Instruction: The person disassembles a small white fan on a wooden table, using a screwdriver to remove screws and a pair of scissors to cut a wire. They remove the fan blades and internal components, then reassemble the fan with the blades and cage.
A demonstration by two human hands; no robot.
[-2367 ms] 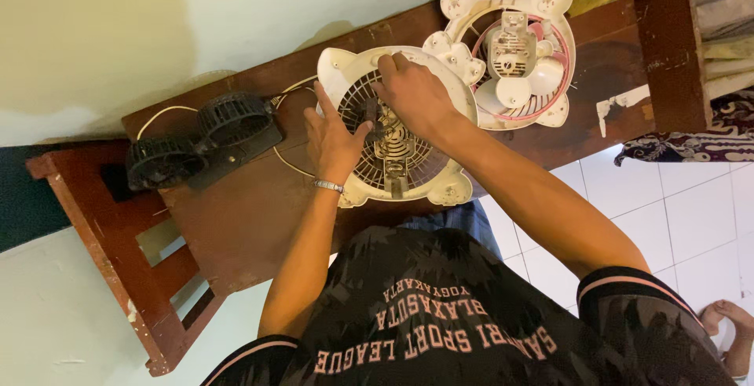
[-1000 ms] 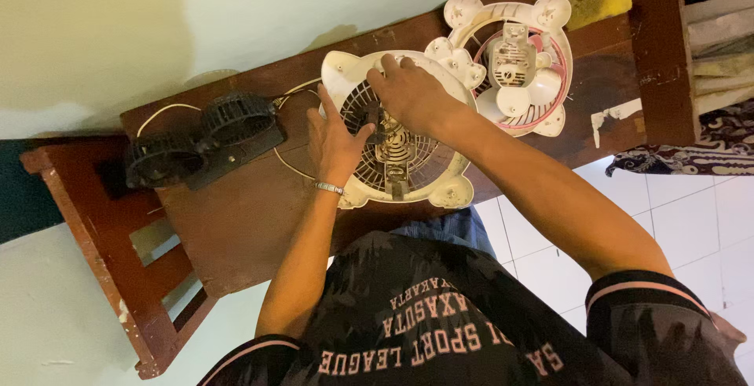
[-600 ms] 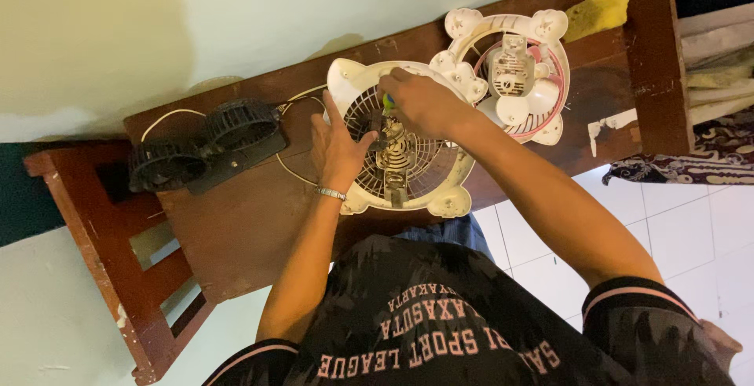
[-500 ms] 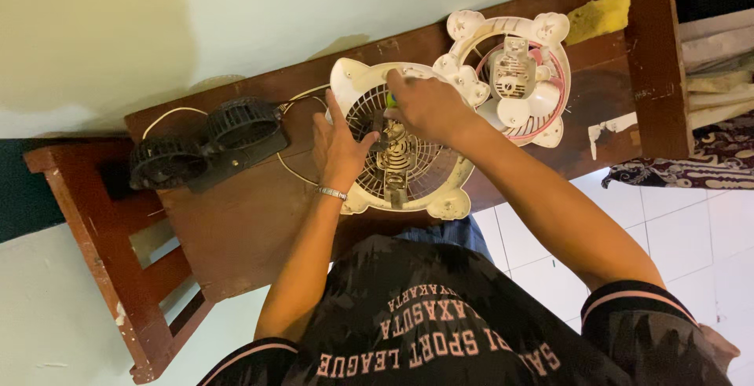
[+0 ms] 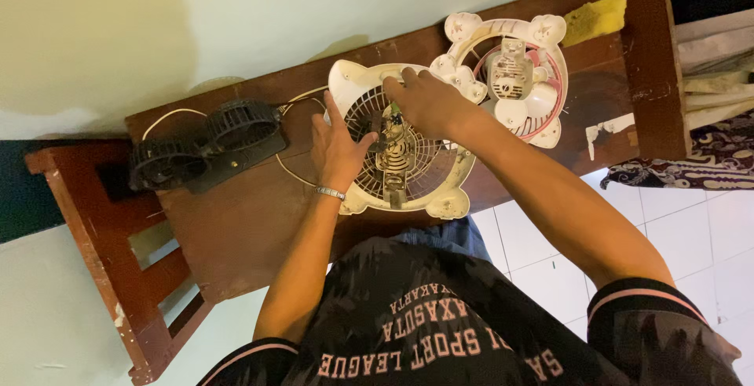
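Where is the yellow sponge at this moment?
In the head view, the yellow sponge lies at the upper right, on the far right end of the wooden bench, just beyond the pink-and-white fan housing.

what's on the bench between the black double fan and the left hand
In the head view, only bare brown bench top and a thin pale wire loop lie between the black double fan and the left hand, which rests on the white fan housing.

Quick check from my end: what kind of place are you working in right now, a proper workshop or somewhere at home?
Most likely a home, not a workshop. The work surface is a plain wooden bench against a painted wall, the floor is white tile, and patterned cloth lies beside it.
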